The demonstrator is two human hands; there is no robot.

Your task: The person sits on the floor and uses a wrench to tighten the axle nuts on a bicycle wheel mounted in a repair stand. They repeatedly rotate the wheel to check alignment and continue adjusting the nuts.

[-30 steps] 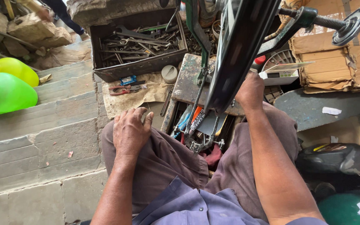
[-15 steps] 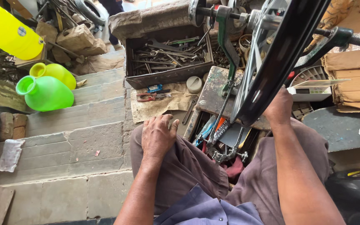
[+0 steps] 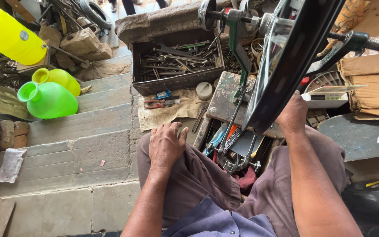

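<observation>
Head view: the left hand (image 3: 166, 147) is being rested flat on the left knee (image 3: 189, 171), fingers (image 3: 176, 131) released and grasping nothing. The bicycle wheel rim (image 3: 286, 66) is being touched by the right hand (image 3: 292, 116); its fingers are hidden, so their grasp cannot be told.

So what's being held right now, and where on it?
The right hand grips the black wheel at its lower rim. The left hand holds nothing, resting on the knee.

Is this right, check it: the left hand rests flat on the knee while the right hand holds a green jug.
Not quite. In the head view the left hand does rest on the knee, but the right hand is on the black wheel rim; the green jug stands untouched on the steps.
</observation>
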